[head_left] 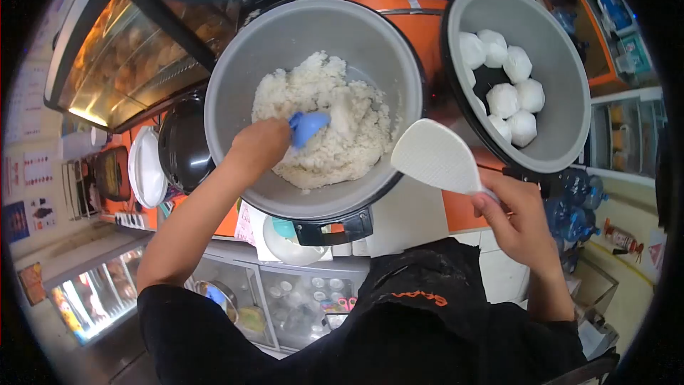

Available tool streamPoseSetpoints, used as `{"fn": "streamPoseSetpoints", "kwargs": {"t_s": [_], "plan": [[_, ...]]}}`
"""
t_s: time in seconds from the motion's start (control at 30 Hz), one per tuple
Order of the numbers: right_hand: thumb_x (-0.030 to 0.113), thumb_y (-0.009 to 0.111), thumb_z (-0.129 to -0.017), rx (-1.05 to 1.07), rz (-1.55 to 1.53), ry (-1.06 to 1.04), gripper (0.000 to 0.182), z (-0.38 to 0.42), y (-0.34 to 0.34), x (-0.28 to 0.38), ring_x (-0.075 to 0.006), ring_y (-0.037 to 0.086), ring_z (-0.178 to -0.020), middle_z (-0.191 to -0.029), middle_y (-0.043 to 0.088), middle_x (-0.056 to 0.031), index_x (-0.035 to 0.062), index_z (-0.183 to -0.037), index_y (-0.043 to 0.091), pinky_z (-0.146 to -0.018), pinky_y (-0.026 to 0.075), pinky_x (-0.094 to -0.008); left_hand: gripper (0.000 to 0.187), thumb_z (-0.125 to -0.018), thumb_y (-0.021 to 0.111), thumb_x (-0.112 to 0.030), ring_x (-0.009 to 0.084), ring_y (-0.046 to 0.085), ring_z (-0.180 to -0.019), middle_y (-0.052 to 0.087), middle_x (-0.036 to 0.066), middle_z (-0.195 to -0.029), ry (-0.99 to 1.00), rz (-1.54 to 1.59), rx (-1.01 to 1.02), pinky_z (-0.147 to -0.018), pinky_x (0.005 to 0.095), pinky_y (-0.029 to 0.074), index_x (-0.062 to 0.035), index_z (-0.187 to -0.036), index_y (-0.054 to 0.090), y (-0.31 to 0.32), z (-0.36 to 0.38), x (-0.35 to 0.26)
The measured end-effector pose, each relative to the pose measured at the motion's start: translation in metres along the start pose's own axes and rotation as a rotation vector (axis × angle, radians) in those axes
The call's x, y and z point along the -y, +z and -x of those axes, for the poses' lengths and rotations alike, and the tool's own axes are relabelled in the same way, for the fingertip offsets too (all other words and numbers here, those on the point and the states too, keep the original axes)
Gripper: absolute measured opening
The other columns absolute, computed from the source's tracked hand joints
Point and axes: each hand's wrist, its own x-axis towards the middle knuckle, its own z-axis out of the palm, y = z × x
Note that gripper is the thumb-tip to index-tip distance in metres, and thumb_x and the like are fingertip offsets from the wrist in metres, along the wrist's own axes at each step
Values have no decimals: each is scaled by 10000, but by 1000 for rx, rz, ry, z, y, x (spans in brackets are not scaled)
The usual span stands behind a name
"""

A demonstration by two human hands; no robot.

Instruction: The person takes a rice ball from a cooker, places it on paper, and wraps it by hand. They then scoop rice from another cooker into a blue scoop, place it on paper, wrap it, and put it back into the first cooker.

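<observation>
A large grey pot (231,71) holds a loose mound of cooked white rice (313,164). My left hand (262,144) reaches into the pot from the left, its fingers closed around a small blue plastic scoop (310,127) that rests in the rice. The scoop's inside is partly hidden. Over the pot's right edge, a white rice paddle (436,155) with a dotted face is held level by its handle in my right hand (520,217). A second grey pot (563,93) on the right contains several white rounded, wrapped-looking bundles (504,101).
At the upper left stands a lit glass food display (135,57). A white lid (147,166) and a black lidded pot (187,144) sit left of the rice pot. Below its front handle (335,228) is a white bowl (292,242). Water bottles (573,217) stand at right.
</observation>
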Motion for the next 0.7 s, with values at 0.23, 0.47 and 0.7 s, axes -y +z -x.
{"fn": "streamPoseSetpoints", "kwargs": {"t_s": [0.23, 0.47, 0.7], "plan": [[92, 653, -960, -113, -134, 1, 248, 16, 37, -50, -261, 669, -702, -911, 689, -189, -38, -1170, 642, -634, 512, -345, 232, -940, 572, -175, 392, 721, -851, 719, 208, -875, 59, -73, 170, -732, 502, 580, -75, -1110, 695, -19, 5, -46], [83, 657, -957, -128, -147, -49, 262, 23, 33, -61, -259, 681, -744, -946, 692, -190, -41, -1187, 633, -653, 528, -332, 245, -898, 628, -179, 394, 709, -897, 731, 181, -928, 98, 59, 341, -777, 507, 572, -108, -1117, 713, -38, -6, -31], [40, 630, -949, -152, -110, -43, 316, 13, 30, -64, -303, 667, -819, -952, 661, -195, -38, -1255, 611, -731, 521, -350, 224, -896, 645, -164, 381, 707, -917, 726, 184, -924, 100, -36, 373, -810, 484, 557, -100, -1096, 722, -40, -12, -53]]}}
